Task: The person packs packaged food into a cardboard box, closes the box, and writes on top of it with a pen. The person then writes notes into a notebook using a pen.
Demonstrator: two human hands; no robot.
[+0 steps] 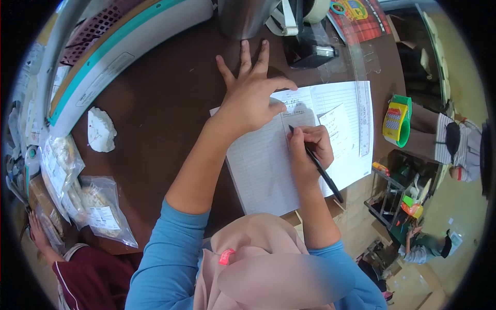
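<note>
An open lined notebook (pixel 258 170) lies on the dark brown table, with several handwritten lines near the top of its left page. My right hand (pixel 314 146) is closed around a black pen (pixel 324 174), its tip at the page near the middle fold. Spread wide, my left hand (pixel 253 95) rests across the notebook's top left corner and the table, holding nothing. A small handwritten slip (pixel 338 129) lies on the right page. Along that page's outer side is a clear ruler (pixel 365 121).
Beyond my left hand stand a metal cylinder (pixel 244 20) and a black tape dispenser (pixel 310 54). Left are a white crumbly lump (pixel 101 130) and clear bags (pixel 106 209). Another person's hand (pixel 39 232) is at the far left. A green-and-yellow pack (pixel 397 121) sits right.
</note>
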